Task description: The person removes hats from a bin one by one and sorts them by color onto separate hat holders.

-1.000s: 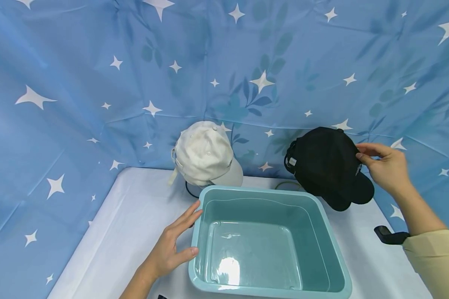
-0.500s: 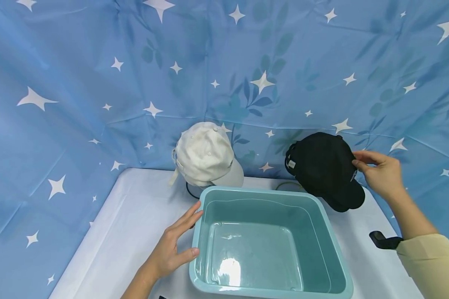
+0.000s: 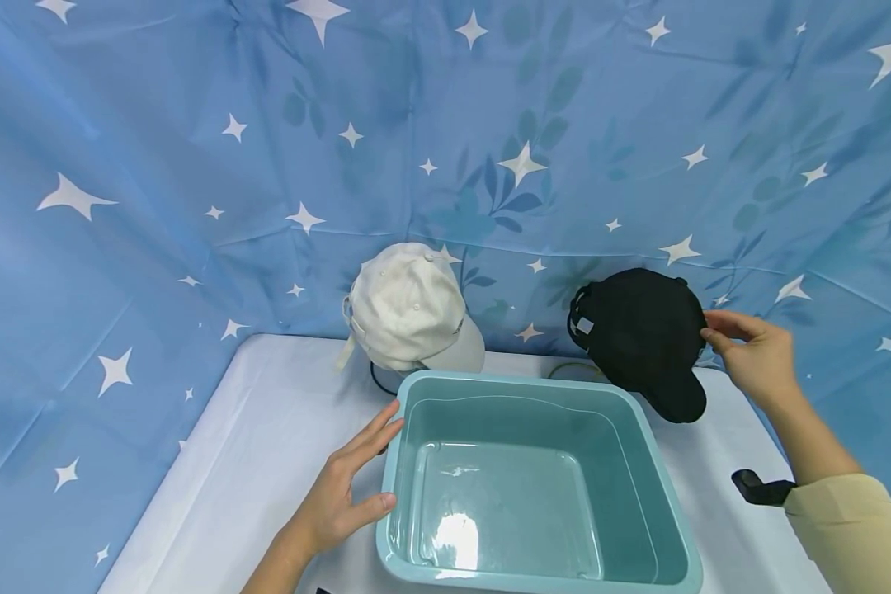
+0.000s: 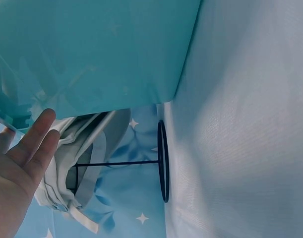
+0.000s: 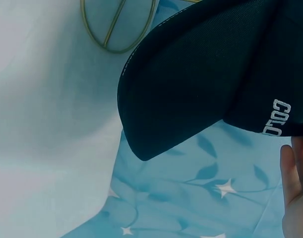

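My right hand (image 3: pixel 759 355) pinches the side of a black baseball cap (image 3: pixel 642 334) between thumb and fingers, at the back right of the table. White embroidered letters (image 5: pixel 277 118) show on the cap's front in the right wrist view. A gold wire ring base (image 5: pixel 106 47) stands on the table close by the brim; whether the cap rests on its stand is hidden. My left hand (image 3: pixel 334 487) touches the left rim of a teal plastic basin (image 3: pixel 512 379) with extended fingers. Behind that basin a white baseball cap (image 3: pixel 408 309) hangs on a black wire stand (image 4: pixel 126 162).
The basin takes up the front middle of the white-covered table (image 3: pixel 215 462). A blue star-patterned cloth (image 3: pixel 193 124) hangs behind and along the sides. The black wrist-camera mount (image 3: pixel 761 488) sticks out from the right sleeve (image 3: pixel 846 520).
The right hand and black cap have moved slightly down. The cap has turned, its brim swinging left. The left hand, basin and white cap stay in place.
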Action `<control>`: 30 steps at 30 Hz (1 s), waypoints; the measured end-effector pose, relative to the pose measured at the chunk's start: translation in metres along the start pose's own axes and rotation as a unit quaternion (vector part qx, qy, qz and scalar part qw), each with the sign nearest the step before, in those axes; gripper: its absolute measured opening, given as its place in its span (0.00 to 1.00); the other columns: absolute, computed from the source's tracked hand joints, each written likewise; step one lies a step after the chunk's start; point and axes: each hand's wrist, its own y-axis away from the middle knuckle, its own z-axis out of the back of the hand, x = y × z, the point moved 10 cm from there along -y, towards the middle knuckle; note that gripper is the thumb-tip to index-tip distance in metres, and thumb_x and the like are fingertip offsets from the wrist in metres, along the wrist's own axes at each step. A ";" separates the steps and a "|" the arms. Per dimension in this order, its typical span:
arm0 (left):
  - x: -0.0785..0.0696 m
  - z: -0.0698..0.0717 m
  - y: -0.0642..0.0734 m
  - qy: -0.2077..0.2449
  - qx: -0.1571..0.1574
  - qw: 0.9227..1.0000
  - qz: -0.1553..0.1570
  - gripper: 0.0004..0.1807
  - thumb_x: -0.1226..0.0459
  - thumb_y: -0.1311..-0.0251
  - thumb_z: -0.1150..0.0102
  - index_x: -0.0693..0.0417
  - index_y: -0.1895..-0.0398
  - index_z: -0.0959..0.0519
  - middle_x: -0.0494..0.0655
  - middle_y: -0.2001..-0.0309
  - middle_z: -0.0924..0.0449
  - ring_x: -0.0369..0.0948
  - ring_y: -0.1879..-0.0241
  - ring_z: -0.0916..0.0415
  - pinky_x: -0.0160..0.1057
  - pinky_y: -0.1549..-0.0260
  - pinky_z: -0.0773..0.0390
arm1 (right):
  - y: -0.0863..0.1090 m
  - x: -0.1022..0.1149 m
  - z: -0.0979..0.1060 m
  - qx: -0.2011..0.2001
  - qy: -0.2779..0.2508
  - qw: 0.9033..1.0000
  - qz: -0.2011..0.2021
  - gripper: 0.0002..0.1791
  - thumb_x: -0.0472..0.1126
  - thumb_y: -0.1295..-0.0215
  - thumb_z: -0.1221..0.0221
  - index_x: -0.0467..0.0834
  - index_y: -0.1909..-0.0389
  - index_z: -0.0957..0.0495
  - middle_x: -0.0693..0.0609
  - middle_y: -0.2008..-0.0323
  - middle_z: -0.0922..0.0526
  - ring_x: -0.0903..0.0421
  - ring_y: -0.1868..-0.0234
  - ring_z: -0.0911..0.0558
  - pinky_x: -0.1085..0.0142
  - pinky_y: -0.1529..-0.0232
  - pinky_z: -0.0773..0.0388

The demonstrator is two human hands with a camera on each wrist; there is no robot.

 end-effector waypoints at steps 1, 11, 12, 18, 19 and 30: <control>0.000 0.000 0.000 0.000 0.001 1.000 0.000 0.38 0.63 0.50 0.44 0.63 0.32 0.39 0.59 0.28 0.49 0.53 0.32 0.44 0.46 0.50 0.26 | 0.000 -0.001 0.000 0.001 0.001 1.000 -0.002 0.16 0.40 0.37 0.41 0.38 0.50 0.19 0.59 0.65 0.20 0.76 0.64 0.29 0.84 0.68 0.33; -0.002 0.002 0.000 -0.004 0.002 1.000 -0.002 0.38 0.61 0.49 0.43 0.63 0.32 0.39 0.59 0.28 0.49 0.53 0.32 0.43 0.48 0.50 0.26 | 0.004 -0.007 0.001 0.020 0.011 0.999 -0.022 0.19 0.46 0.36 0.42 0.40 0.48 0.20 0.53 0.62 0.21 0.74 0.63 0.29 0.83 0.71 0.33; -0.003 0.003 0.000 -0.004 0.001 1.000 -0.003 0.38 0.62 0.49 0.43 0.63 0.32 0.39 0.59 0.28 0.48 0.53 0.32 0.43 0.48 0.51 0.25 | 0.005 -0.007 0.001 0.023 0.010 0.999 -0.025 0.20 0.47 0.36 0.42 0.40 0.48 0.21 0.54 0.62 0.21 0.74 0.63 0.30 0.82 0.71 0.33; -0.003 0.005 0.000 0.003 -0.005 1.000 -0.016 0.39 0.63 0.50 0.42 0.65 0.32 0.38 0.61 0.29 0.48 0.54 0.32 0.44 0.47 0.48 0.27 | 0.011 -0.007 0.006 0.025 0.016 0.999 -0.034 0.21 0.48 0.36 0.42 0.41 0.46 0.22 0.58 0.63 0.22 0.75 0.61 0.31 0.81 0.71 0.33; -0.004 0.006 -0.001 0.004 -0.006 1.000 -0.019 0.38 0.62 0.49 0.42 0.65 0.33 0.38 0.62 0.29 0.48 0.55 0.32 0.44 0.47 0.48 0.27 | 0.013 -0.006 0.007 0.024 0.019 0.999 -0.033 0.21 0.48 0.36 0.42 0.41 0.46 0.22 0.57 0.63 0.22 0.75 0.61 0.31 0.81 0.71 0.33; -0.008 0.037 -0.016 -0.055 -0.021 0.998 -0.023 0.38 0.58 0.45 0.42 0.62 0.31 0.40 0.60 0.29 0.48 0.49 0.43 0.28 0.43 0.43 0.31 | 0.036 0.005 0.018 0.023 0.020 1.000 -0.007 0.23 0.47 0.35 0.42 0.42 0.42 0.25 0.75 0.61 0.27 0.81 0.61 0.31 0.84 0.64 0.38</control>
